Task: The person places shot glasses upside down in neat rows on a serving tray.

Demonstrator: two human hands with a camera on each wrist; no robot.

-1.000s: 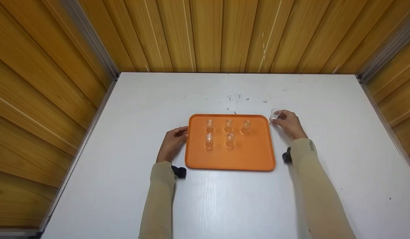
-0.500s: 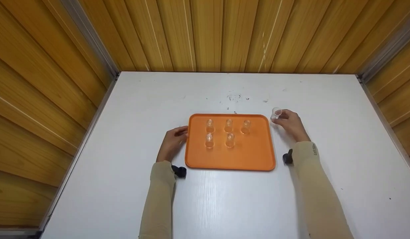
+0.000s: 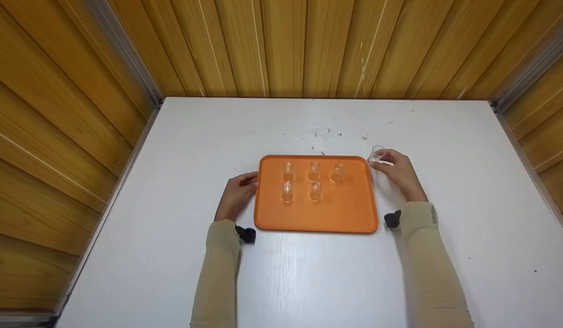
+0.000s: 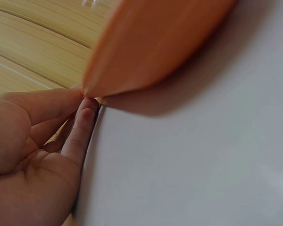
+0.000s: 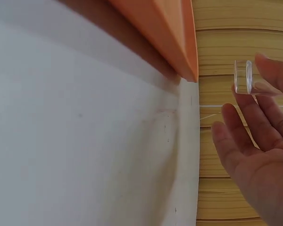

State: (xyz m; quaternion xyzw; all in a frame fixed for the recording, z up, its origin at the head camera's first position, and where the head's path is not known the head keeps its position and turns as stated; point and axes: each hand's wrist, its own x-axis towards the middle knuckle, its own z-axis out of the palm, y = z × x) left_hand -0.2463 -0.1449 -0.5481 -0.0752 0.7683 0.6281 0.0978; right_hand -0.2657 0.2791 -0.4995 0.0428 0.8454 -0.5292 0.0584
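In the head view an orange tray lies on the white table. Several small clear shot glasses stand on it in two rows, three at the back, such as one back glass and one front glass. My left hand is at the tray's left edge; in the left wrist view its thumb and finger meet at the rim and pinch it. Past the tray's back right corner, my right hand holds another clear shot glass between thumb and fingers, raised off the table.
White table surrounds the tray, with dark scuff marks behind it. Wood-patterned panels close off the back and both sides. A small black device sits on the left wrist, another on the right.
My right hand has shifted slightly and turned the glass between its fingers. The left hand, the tray and the glasses on it have stayed in place.
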